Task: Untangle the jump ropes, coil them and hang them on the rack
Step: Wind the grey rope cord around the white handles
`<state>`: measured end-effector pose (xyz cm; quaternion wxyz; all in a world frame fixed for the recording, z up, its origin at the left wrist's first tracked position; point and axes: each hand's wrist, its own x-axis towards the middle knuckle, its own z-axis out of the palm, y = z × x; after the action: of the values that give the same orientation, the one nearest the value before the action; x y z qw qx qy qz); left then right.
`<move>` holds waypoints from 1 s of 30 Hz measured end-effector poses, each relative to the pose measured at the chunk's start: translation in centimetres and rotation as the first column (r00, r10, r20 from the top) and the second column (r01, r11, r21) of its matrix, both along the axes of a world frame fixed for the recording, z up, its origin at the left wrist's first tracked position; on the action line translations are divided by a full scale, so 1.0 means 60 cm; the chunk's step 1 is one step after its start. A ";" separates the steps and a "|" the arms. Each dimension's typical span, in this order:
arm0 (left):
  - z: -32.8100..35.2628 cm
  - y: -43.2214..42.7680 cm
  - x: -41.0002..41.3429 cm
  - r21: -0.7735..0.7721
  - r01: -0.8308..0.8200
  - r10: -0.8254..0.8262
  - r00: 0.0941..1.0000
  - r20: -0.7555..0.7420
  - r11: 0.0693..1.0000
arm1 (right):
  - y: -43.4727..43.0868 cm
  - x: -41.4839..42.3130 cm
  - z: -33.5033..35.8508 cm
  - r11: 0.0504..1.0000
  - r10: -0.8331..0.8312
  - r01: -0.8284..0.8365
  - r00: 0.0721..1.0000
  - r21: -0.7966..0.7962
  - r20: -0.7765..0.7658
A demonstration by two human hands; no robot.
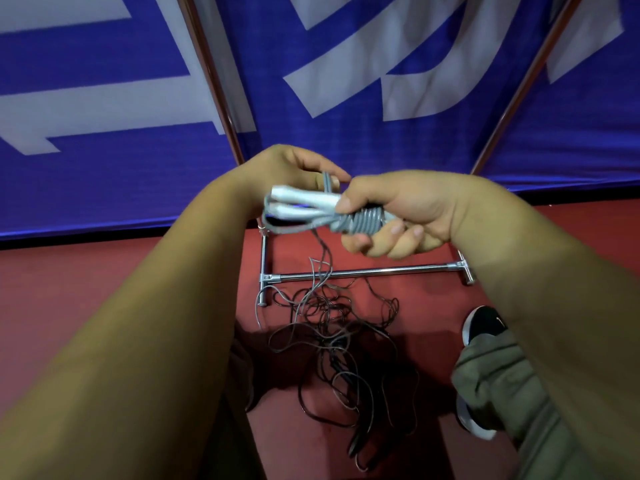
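Note:
A grey jump rope (360, 223) with two white handles (301, 204) is bundled at chest height, its cord wound in tight turns round the folded loops. My right hand (398, 216) grips the wound part of the bundle. My left hand (294, 168) pinches a short grey loop of cord that sticks up behind the handles. On the red floor below lies a tangle of thin dark ropes (339, 341), with black handles near the bottom. The chrome rack (363, 271) stands behind the tangle; its base bar crosses the floor and its uprights rise past my hands.
A blue banner (346, 81) with large white shapes hangs close behind the rack. My right shoe (485, 323) and olive trouser leg (491, 386) are beside the tangle on the right. Copper-coloured poles (214, 81) slant up in front of the banner.

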<state>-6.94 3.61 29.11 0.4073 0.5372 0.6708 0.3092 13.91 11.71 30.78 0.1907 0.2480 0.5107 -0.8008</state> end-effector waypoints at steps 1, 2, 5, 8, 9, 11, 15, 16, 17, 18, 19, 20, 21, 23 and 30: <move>0.003 -0.002 0.004 0.015 -0.015 0.014 0.998 0.057 1.000 | -0.003 0.001 -0.003 0.998 0.069 -0.069 0.997 -0.008 0.046; 0.003 0.000 0.006 0.046 -0.034 0.029 0.995 0.098 0.998 | -0.006 0.000 -0.006 0.994 0.110 -0.109 0.990 -0.009 0.089; 0.010 0.005 0.013 0.125 -0.028 0.018 0.996 0.084 0.992 | -0.011 -0.007 -0.025 0.991 0.096 -0.112 0.975 0.070 0.202; 0.019 0.012 0.018 0.163 -0.013 0.016 1.000 -0.014 0.987 | -0.002 -0.008 -0.039 0.989 0.021 -0.058 0.964 0.136 0.266; 0.021 0.013 0.019 0.173 -0.008 0.014 0.999 -0.030 0.985 | 0.000 -0.007 -0.041 0.988 -0.003 -0.037 0.964 0.147 0.266; 0.023 0.015 0.022 0.199 -0.027 0.035 0.999 -0.036 0.980 | 0.006 -0.008 -0.043 0.983 -0.066 0.022 0.968 0.181 0.241; 0.025 0.016 0.016 0.239 -0.093 0.102 0.994 -0.024 0.966 | 0.016 -0.010 -0.050 0.970 -0.142 0.095 0.969 0.222 0.204; 0.024 0.017 0.016 0.243 -0.098 0.107 0.994 -0.024 0.965 | 0.017 -0.010 -0.052 0.970 -0.145 0.099 0.968 0.220 0.203; 0.023 0.018 0.016 0.250 -0.101 0.110 0.994 -0.022 0.963 | 0.018 -0.011 -0.053 0.969 -0.155 0.109 0.968 0.222 0.199; 0.022 0.019 0.018 0.261 -0.104 0.112 0.994 -0.016 0.960 | 0.018 -0.012 -0.055 0.964 -0.175 0.128 0.966 0.232 0.192; 0.020 0.020 0.019 0.270 -0.106 0.113 0.994 -0.010 0.957 | 0.019 -0.014 -0.058 0.956 -0.201 0.151 0.962 0.251 0.184; 0.018 0.022 0.020 0.271 -0.111 0.120 0.993 -0.016 0.956 | 0.020 -0.016 -0.062 0.945 -0.229 0.176 0.957 0.276 0.175; 0.017 0.022 0.020 0.266 -0.108 0.122 0.992 -0.039 0.958 | 0.022 -0.019 -0.067 0.931 -0.262 0.204 0.950 0.304 0.167; 0.015 0.024 0.019 0.243 -0.069 0.100 0.988 -0.121 0.968 | 0.029 -0.023 -0.078 0.897 -0.335 0.266 0.930 0.352 0.151; 0.014 0.024 0.018 0.036 -0.029 0.039 0.949 -0.313 0.999 | 0.042 -0.026 -0.086 0.695 -0.620 0.558 0.784 0.453 -0.014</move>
<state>-5.84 5.02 29.94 0.2817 0.5743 0.7312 0.2371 12.36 14.24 25.59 -0.1012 0.4900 0.5536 -0.6657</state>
